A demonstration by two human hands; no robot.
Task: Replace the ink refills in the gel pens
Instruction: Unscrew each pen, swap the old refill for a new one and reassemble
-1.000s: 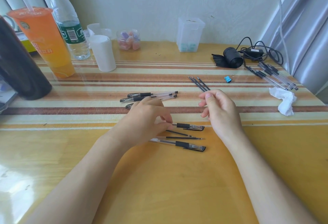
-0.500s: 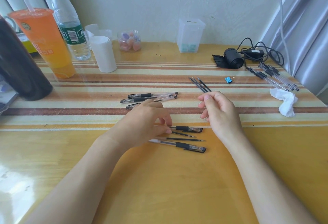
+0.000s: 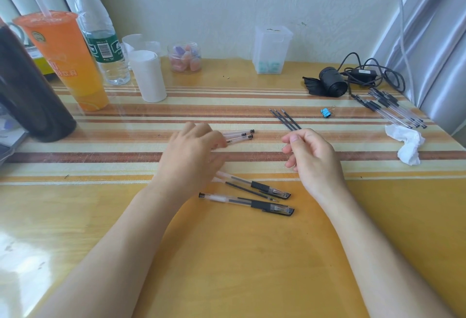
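Left hand (image 3: 191, 156) is out over the stripes on the counter (image 3: 227, 254), palm down & blurry. Its fingers reach the small bunch of clear pens (image 3: 240, 135) lying there. They seem to touch the pens, but I can't tell if the hand grips one or is just on top.

Right hand (image 3: 312, 156) is up just above the counter w/ fingers loosely curled, thumb tip by the first finger, nothing in it. Right behind it lie 3 thin black refills (image 3: 285, 119) side by side, tips pointing away.

Nearer the person, between the 2 arms, lie 2 capped pens: the front pen (image 3: 247, 201) and the back pen (image 3: 259, 186), caps to the right. A loose refill (image 3: 248, 190) lies between them.

Far right: a pile of more pens (image 3: 393, 109), a crumpled tissue (image 3: 408, 143), a blue clip (image 3: 326, 113), a black roll (image 3: 332, 85) & a black cable (image 3: 373, 73).

Along the wall: an orange drink (image 3: 68, 60) w/ a straw, a water bottle (image 3: 100, 40), a white cup (image 3: 148, 75), a little jar (image 3: 185, 58) and a clear box (image 3: 271, 50).
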